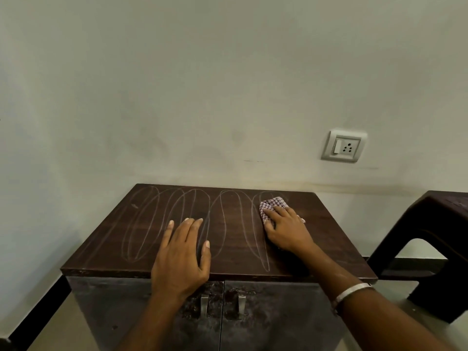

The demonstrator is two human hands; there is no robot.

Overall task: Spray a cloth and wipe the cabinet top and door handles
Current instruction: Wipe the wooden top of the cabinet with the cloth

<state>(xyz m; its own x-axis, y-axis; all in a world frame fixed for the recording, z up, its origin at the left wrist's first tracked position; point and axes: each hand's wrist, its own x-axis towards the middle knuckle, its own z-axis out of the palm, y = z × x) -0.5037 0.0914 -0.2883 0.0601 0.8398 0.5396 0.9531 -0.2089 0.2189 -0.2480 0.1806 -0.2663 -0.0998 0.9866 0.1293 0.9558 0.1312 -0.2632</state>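
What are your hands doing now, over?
Left hand flat on cabinet top, steadying. Right hand pressing cloth at back right. Chalk loops cover the rest. Handles untouched, nothing blocking.

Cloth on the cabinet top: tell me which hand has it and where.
The right hand presses the checked cloth flat on the cabinet top, fingers over its near part, the far part showing. The left hand rests flat, holding nothing.

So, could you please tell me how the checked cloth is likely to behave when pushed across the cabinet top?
The checked cloth looks bunched under the right hand, so it is probably floppy and light. It should slide on the smooth-looking cabinet top, perhaps bunching further.
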